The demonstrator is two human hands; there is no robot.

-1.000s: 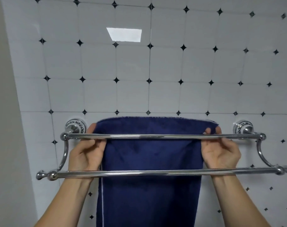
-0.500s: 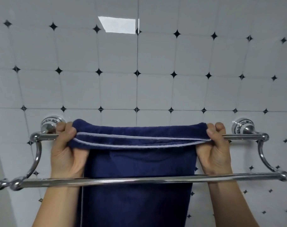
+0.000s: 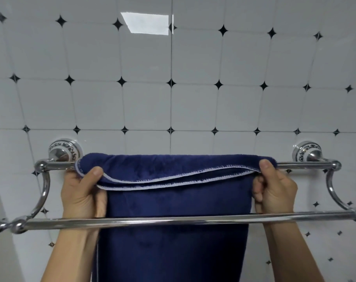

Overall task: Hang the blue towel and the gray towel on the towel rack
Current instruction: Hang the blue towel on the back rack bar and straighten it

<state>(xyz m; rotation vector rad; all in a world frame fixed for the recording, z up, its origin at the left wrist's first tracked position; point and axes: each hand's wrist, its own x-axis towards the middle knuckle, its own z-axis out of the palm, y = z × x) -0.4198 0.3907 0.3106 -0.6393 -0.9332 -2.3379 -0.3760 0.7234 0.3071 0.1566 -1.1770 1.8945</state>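
Observation:
A dark blue towel point(image 3: 173, 202) with a pale stitched hem lies folded over the back bar of a chrome double towel rack point(image 3: 144, 220) on the tiled wall. Its long part hangs down behind the front bar. My left hand point(image 3: 81, 192) pinches the towel's top left corner, thumb on the hem. At the top right corner my right hand point(image 3: 274, 190) grips the cloth the same way. Both forearms reach up from below, between the two bars. No gray towel is in view.
White wall tiles with small black diamonds point(image 3: 171, 82) fill the background. The rack's patterned round mounts point(image 3: 64, 149) sit at both ends of the back bar. A plain wall edge point(image 3: 0, 251) runs down the far left.
The towel's top edge has come over the back bar and now droops in front as a short flap. Both hands have shifted their grip to the hem corners.

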